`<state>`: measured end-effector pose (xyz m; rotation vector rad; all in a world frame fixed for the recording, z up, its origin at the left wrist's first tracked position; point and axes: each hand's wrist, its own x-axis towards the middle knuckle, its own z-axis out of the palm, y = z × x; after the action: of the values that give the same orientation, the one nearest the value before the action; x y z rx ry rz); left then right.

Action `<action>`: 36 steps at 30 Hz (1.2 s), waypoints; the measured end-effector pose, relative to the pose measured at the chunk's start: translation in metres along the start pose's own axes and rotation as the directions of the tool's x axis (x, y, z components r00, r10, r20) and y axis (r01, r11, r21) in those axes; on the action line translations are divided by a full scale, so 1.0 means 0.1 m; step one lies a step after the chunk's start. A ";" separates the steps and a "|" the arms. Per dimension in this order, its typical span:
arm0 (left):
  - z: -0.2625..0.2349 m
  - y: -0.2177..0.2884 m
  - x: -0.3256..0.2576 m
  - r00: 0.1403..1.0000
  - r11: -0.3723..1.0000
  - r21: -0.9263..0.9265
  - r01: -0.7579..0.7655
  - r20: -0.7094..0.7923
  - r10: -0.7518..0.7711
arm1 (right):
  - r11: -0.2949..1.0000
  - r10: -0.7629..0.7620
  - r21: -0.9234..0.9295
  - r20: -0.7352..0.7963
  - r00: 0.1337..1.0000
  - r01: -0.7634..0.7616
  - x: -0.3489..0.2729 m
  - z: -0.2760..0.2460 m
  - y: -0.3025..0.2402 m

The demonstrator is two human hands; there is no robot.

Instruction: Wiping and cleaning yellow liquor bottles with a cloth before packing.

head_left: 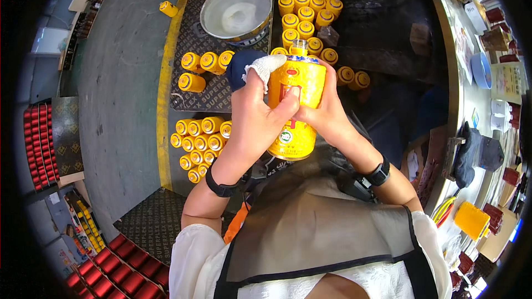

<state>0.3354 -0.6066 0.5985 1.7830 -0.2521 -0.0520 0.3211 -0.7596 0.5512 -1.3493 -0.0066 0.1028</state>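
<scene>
A yellow bottle (302, 139) with a short clear neck, a blue patterned shoulder band and red and green markings is held upright in front of me. My left hand (250, 116) grips its left side, thumb pressed on the front. White knitted fabric (267, 70) covers some of that hand's fingers, and a dark blue cloth (240, 66) is bunched beside them. From the right, my right hand (331, 112) wraps round the bottle, its thumb also on the front. The fingers behind the bottle are hidden. Black bands circle both wrists.
A metal basin (209, 4) stands on the dark board beyond my left hand. Yellow bottles (302, 0) stand in rows farther off, with another group (205, 133) nearer left. Red cylinders (133, 281) fill the lower left. Along the right runs a cluttered bench (451, 72).
</scene>
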 end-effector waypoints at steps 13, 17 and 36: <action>0.00 -0.01 0.01 1.000 1.000 0.006 0.008 -0.025 -0.008 | 0.997 0.029 0.074 0.016 0.999 -0.030 0.01 0.02 -0.05; 0.01 -0.01 0.00 0.999 1.000 0.004 0.014 -0.033 -0.014 | 0.996 0.029 0.079 0.016 0.999 -0.030 0.01 0.02 0.01; -0.18 -0.15 -0.04 0.960 0.861 -0.429 0.273 0.177 -0.216 | 0.918 0.149 0.352 0.124 0.981 -0.184 -0.04 -0.02 -0.16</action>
<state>0.3372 -0.5859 0.5873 1.3367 -0.0866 -0.3770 0.3181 -0.7656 0.5666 -0.9717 0.0459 0.2987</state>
